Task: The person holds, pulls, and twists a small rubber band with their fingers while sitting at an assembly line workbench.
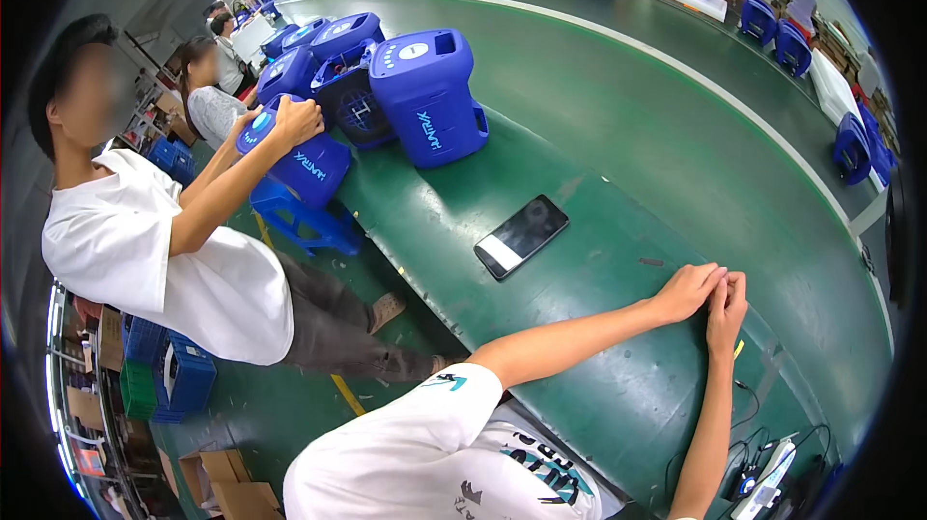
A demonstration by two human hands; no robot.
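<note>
My left hand [688, 293] and my right hand [727, 310] meet above the green bench [579, 327], close to its far right edge. Their fingertips are pinched together and touch one another. Whatever is between them, if anything, is too small to make out. A dark smartphone [521, 236] with a pale patch on its screen lies flat on the bench, left of my hands and apart from them.
At left, a co-worker in a white shirt grips a blue speaker-like box [307, 165] over a blue stool [304, 218]. More blue boxes [425, 95] crowd the bench's far end. A power strip [768, 481] with cables lies lower right. A conveyor [618, 85] runs beyond.
</note>
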